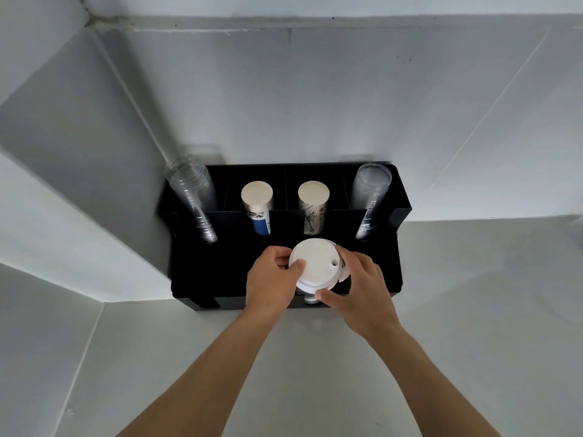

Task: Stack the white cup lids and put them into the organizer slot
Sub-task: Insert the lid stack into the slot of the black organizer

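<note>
Seen from above, looking down at a black organizer (399, 197) standing on a pale grey counter (473, 326) against a white wall (315, 105). Along the organizer's back row, from left to right: a leaning stack of clear plastic cups (192, 200) at the far left end, a paper cup stack with a blue print (258, 209) in the next compartment, a paper cup stack with a black line drawing (313, 206) right of that, and a second stack of clear plastic cups (369, 203) at the far right end. At the organizer's front, near its middle, a stack of white cup lids (315, 266) held over a front compartment, top lid facing up with a small round sip hole toward its right side. Left hand (271, 279) on the stack's left edge, thumb pressed on the top lid, fingers curled around the rim, grasping the lids. Right hand (359, 288) on the stack's right edge, fingers wrapped around the side and thumb at the lower front rim, also grasping the lids. Lower lids partly hidden by both hands; impossible to tell how far into the slot the stack reaches. 2 bare forearms rising from the bottom edge toward the organizer's front.
</note>
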